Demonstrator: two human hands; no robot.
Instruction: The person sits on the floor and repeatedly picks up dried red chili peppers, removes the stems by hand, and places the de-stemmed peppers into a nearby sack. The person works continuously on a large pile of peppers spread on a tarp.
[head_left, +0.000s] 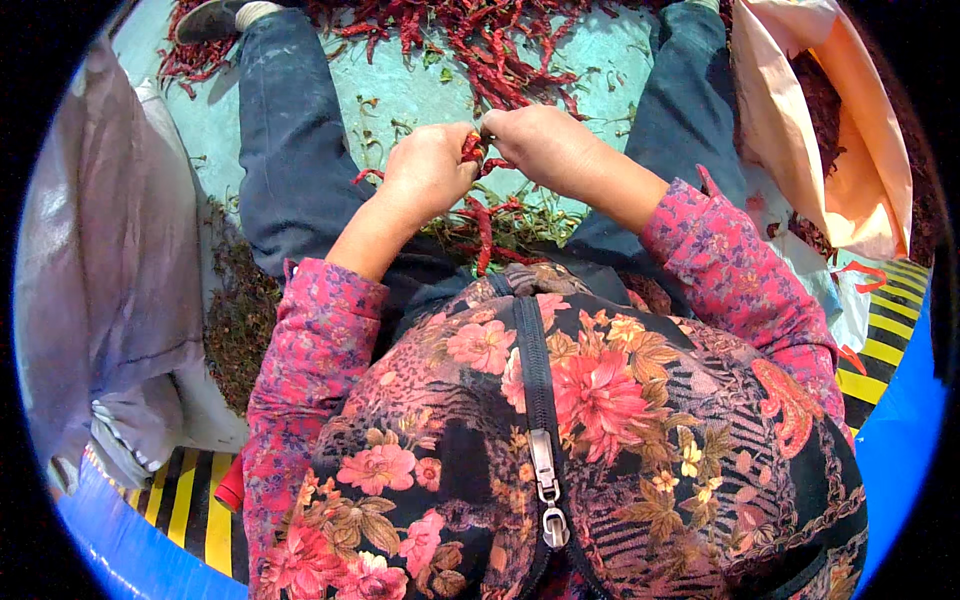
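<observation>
My left hand is closed around dried red chili peppers, which show at its thumb side. A red tip sticks out beyond the knuckles on its other side. Facing it, my right hand has thumb and forefinger pinched at the end of one of these peppers; the pinch itself is partly hidden. Below the hands, a small heap of green and straw-coloured stems lies between the legs, with a long red chili on it. Just beyond the fingers begins a large pile of dried red chilies.
A pale fabric sack with dark red contents gapes at the right. A greyish sack stands at the left, beside dark loose plant debris. Stem bits litter the pale green ground sheet. Yellow-black striped matting borders it.
</observation>
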